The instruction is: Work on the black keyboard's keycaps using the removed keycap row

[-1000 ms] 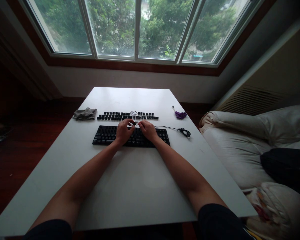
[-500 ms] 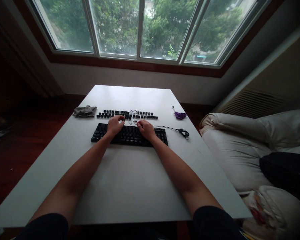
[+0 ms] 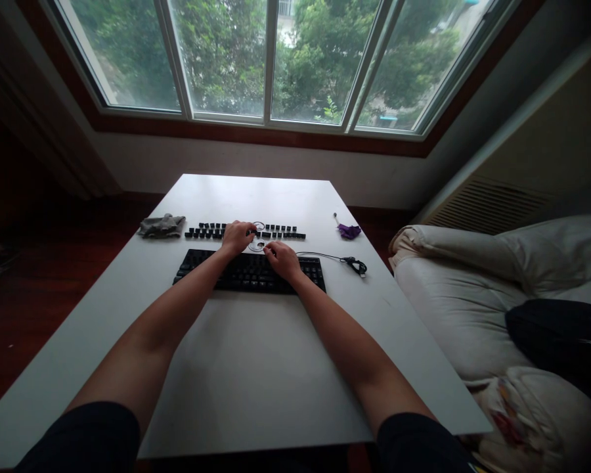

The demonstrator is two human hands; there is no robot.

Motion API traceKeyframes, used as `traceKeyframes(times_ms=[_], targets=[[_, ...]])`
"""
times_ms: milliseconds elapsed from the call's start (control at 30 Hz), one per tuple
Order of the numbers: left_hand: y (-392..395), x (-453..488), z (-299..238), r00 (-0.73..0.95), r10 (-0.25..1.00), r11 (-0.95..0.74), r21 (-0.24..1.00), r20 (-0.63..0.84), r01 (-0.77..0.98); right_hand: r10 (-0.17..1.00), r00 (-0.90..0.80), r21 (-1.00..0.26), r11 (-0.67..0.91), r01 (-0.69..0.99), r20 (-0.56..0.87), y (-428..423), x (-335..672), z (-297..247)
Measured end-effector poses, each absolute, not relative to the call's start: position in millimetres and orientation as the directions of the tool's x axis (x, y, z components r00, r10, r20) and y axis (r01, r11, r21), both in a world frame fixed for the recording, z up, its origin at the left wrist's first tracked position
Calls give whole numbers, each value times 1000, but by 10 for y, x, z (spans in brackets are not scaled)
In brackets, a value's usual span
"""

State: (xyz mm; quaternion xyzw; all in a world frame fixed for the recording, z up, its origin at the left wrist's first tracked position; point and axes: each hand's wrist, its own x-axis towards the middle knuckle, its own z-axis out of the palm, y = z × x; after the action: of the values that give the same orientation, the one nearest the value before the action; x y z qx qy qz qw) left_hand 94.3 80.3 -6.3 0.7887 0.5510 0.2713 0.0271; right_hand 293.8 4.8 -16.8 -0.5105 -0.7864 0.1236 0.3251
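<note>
A black keyboard (image 3: pixel 201 268) lies across the middle of the white table (image 3: pixel 256 368). Behind it runs a row of loose black keycaps (image 3: pixel 285 231). My left hand (image 3: pixel 236 237) reaches past the keyboard into that row, its fingers curled down over the keycaps. My right hand (image 3: pixel 282 258) rests on the keyboard's upper edge, fingers closed on a small wire tool (image 3: pixel 257 245) that lies between the keyboard and the keycaps. Whether the left fingers grip a keycap is hidden.
A crumpled grey cloth (image 3: pixel 161 225) lies at the left end of the keycap row. The keyboard's cable (image 3: pixel 352 263) ends coiled on the right. A small purple brush (image 3: pixel 347 229) sits at the back right. White bedding (image 3: pixel 477 295) borders the table's right side.
My left hand left the spot beside my right hand and moved back to the loose keycap row. My right hand stayed at the keyboard's upper edge.
</note>
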Motion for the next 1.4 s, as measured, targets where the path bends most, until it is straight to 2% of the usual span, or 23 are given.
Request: traceKeyframes(times_ms=[233,633,1167,1400], targets=[[829,1011,-118,342,842,-463,234,417,855,885,-270,-517,444,732,379,66,2944,-181],[908,1024,-188,312,886,-401,228,344,887,883,-276,-504,447,739,379,78,2959,-187],[858,1043,-135,316,875,-385,130,367,914,885,-274,-506,444,740,376,65,2956,-177],[828,1062,-108,312,883,-386,163,351,908,888,-274,-507,439,741,369,62,2957,-167]])
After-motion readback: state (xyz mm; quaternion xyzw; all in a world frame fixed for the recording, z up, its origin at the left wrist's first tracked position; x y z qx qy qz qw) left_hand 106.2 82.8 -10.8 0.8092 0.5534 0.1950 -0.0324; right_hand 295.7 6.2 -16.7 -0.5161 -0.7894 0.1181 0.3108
